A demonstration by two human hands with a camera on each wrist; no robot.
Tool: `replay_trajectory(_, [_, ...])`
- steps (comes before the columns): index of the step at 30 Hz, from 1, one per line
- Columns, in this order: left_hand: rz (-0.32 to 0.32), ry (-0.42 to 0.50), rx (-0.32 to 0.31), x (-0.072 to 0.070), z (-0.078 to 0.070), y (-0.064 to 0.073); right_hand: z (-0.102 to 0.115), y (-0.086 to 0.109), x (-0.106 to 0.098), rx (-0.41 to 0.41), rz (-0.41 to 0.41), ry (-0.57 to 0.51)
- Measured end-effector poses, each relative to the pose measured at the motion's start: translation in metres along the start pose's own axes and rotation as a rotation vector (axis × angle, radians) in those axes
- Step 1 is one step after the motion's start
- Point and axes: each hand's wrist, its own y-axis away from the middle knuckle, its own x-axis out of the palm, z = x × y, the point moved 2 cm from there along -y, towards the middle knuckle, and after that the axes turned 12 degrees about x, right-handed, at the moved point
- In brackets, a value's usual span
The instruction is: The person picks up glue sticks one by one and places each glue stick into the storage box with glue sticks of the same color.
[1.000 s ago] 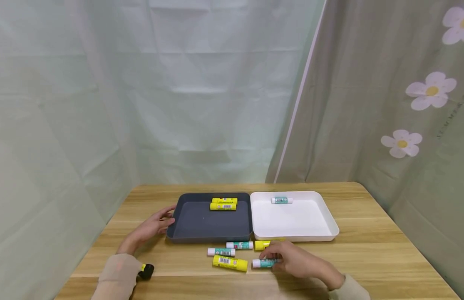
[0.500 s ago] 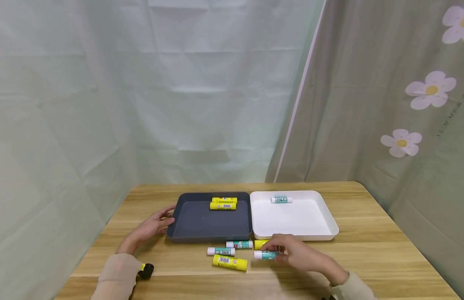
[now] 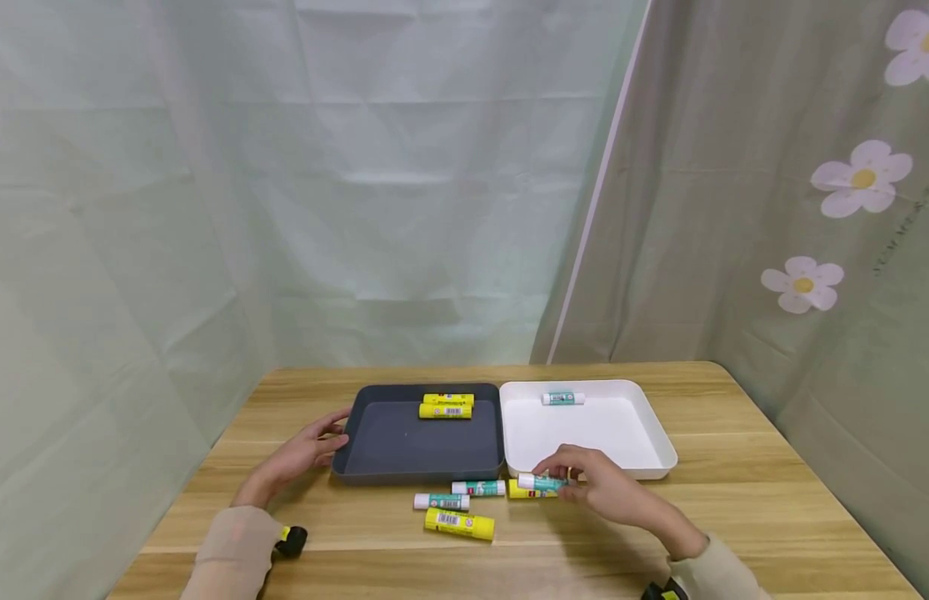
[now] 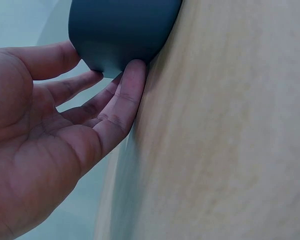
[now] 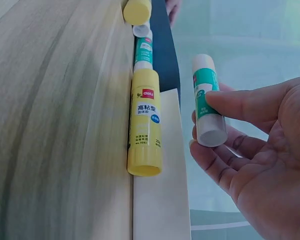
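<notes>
Pinched between thumb and fingertips of my right hand [image 3: 606,490] is a white-and-teal glue stick [image 5: 206,95], raised above the table at the near edge of the white tray [image 3: 614,433]. Below it lies a yellow glue stick [image 5: 146,125], partly covered in the head view. My left hand [image 3: 299,457] rests its fingertips against the left wall of the dark grey tray [image 4: 120,35], fingers only slightly bent. Two yellow glue sticks [image 3: 445,412] lie inside that tray; one teal-and-white glue stick [image 3: 563,399] lies in the white one.
In front of the trays, on the wooden table [image 3: 374,567], lie two teal-and-white glue sticks, one near the dark tray [image 3: 477,488] and one farther left, plus a yellow glue stick [image 3: 459,524]. Curtains [image 3: 404,208] hang around the table's back and sides.
My right hand has lifted the teal-and-white glue stick off the table and carried it forward toward the white tray. The left hand stays at the dark tray.
</notes>
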Motion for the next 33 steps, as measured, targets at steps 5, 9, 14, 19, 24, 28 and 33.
replay_trajectory(5, [0.001, 0.004, -0.006, 0.000, -0.001, 0.000, -0.001, 0.000, -0.001, 0.005, -0.012, -0.008])
replay_trajectory(9, [0.006, 0.010, -0.008, 0.001, -0.001, 0.001, -0.001, 0.000, -0.002, 0.013, -0.013, -0.012])
replay_trajectory(14, [0.010, 0.013, -0.008, 0.001, -0.003, 0.001, 0.000, 0.001, -0.005, 0.002, -0.028, -0.008])
replay_trajectory(19, [0.013, 0.016, -0.004, 0.001, -0.002, 0.001, 0.000, 0.002, -0.010, -0.002, -0.041, -0.005])
replay_trajectory(24, [0.011, 0.017, 0.000, 0.002, -0.001, 0.001, 0.000, 0.001, -0.014, -0.007, -0.060, 0.015])
replay_trajectory(28, [0.008, 0.016, -0.003, 0.002, 0.000, 0.001, 0.000, 0.002, -0.018, -0.016, -0.087, 0.045])
replay_trajectory(33, [0.007, 0.018, -0.004, 0.001, 0.001, 0.000, -0.001, 0.004, -0.026, -0.030, -0.122, 0.084])
